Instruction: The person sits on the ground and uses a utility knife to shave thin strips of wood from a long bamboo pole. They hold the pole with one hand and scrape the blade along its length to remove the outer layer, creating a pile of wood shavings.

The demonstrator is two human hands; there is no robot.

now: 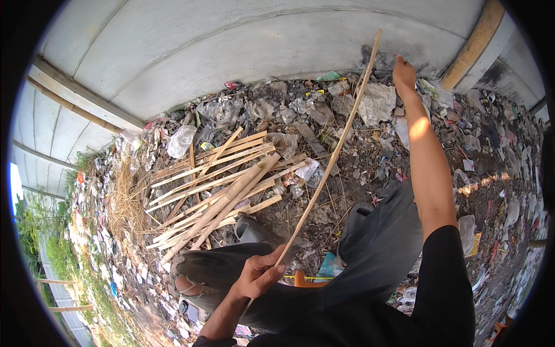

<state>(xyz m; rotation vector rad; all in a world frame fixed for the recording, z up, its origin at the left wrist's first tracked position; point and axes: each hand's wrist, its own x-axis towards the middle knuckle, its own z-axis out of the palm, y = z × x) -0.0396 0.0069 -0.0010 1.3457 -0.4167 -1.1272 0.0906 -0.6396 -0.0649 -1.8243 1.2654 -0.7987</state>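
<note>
A long, thin bamboo strip (pixel 332 159) slants from my lap up toward the grey wall. My left hand (pixel 261 275) is closed around its lower part, above my thigh. The strip's far end rises in front of the wall, unsupported. My right hand (pixel 403 74) is stretched far forward with its fingers curled, to the right of that far end and apart from it. What it holds, if anything, is hidden. In front of my left knee lies a loose pile of split bamboo pieces (pixel 222 191), some narrow and pale, others wider and browner.
The grey panel wall (pixel 231 43) stands close ahead, with a bamboo pole (pixel 473 43) leaning at right. Plastic litter and a pale rock (pixel 377 104) cover the ground. Dry straw (pixel 124 196) lies left. An orange-brown object (pixel 302 279) sits between my legs.
</note>
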